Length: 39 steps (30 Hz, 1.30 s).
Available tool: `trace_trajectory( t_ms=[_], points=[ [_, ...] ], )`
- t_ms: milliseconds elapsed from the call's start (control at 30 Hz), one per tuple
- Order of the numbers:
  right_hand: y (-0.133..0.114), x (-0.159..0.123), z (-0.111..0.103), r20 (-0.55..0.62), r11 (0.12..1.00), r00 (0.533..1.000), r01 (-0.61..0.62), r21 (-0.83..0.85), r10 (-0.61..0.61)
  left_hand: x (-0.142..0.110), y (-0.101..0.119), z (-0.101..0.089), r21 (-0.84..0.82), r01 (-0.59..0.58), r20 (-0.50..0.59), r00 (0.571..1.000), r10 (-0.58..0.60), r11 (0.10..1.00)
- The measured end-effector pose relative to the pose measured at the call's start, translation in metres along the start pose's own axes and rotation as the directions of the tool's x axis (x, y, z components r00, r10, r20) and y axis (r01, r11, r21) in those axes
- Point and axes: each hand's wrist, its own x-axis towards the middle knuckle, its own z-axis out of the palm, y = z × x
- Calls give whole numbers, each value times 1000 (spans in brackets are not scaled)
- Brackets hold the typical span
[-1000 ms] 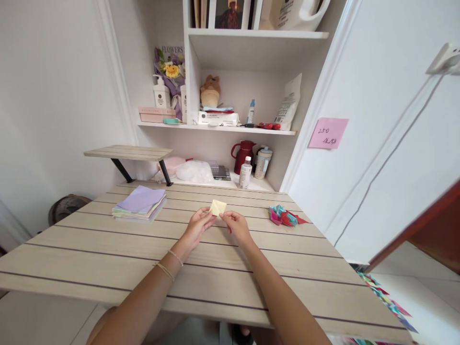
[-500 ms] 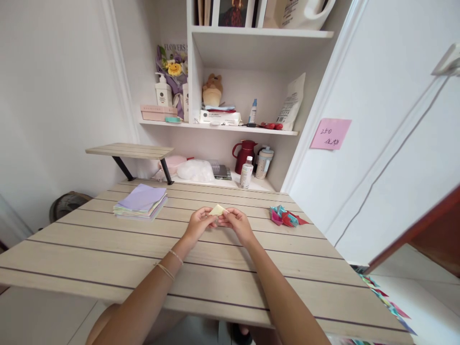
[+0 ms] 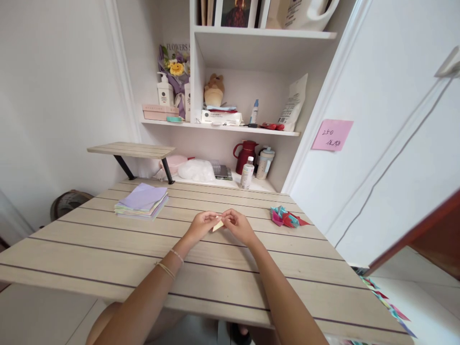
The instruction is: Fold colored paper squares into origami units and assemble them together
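A small pale yellow folded paper (image 3: 217, 225) is pinched between my two hands over the middle of the table. My left hand (image 3: 203, 225) grips its left side, fingers closed. From the right, my right hand (image 3: 237, 225) holds it with thumb and fingers pressed together. One pointed part of the paper sticks out below the fingertips, toward me; the rest is hidden by the fingers. Right of my hands lies a small cluster of folded paper pieces (image 3: 287, 217) in blue, red and pink. A stack of square paper sheets (image 3: 142, 200), purple on top, lies to the left.
The slatted wooden table (image 3: 143, 261) has a small raised shelf (image 3: 131, 150) at its back left. Behind it stand a clear bottle (image 3: 247, 173), a red jug (image 3: 246, 157) and a light tumbler (image 3: 265, 163). Strings of coloured folded paper (image 3: 390, 306) hang beyond the right edge.
The yellow paper has been turned: its point faced away from me and now shows below my fingers, toward me. My hands have drawn closer together around it.
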Motion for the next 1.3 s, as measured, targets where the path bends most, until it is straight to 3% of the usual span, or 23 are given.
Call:
trace_trajectory(
  t_ms=[67, 267, 567, 833, 1067, 1167, 1300],
  points=[
    [-2, 0, -1, 35, 1000, 999, -13, -3, 13, 0, -1, -1, -12, 30, -24, 999, -30, 999],
    [-4, 0, 2, 4, 953, 997, -78, 293, 81, -1, 3, -7, -263, 123, -116, 981, -158, 957],
    [0, 2, 4, 3, 949, 995, -95, 302, 98, -2, 3, -5, -361, 143, -87, 979, -186, 922],
    [4, 3, 4, -83, 996, 996, 23, 82, -16, -2, 2, -6, -356, 218, 11, 973, -230, 909],
    [-1, 1, 6, -115, 989, 989, 103, 107, -91, -2, 3, -6, -389, 257, 57, 965, -255, 885],
    [-1, 0, 4, -158, 991, 978, 130, -31, -134, -4, 8, -6, -299, 278, 82, 961, -266, 913],
    [-4, -1, 0, -166, 944, 958, 185, -272, -235, -5, 10, -4, -206, 205, 12, 978, -207, 957]
  ],
)
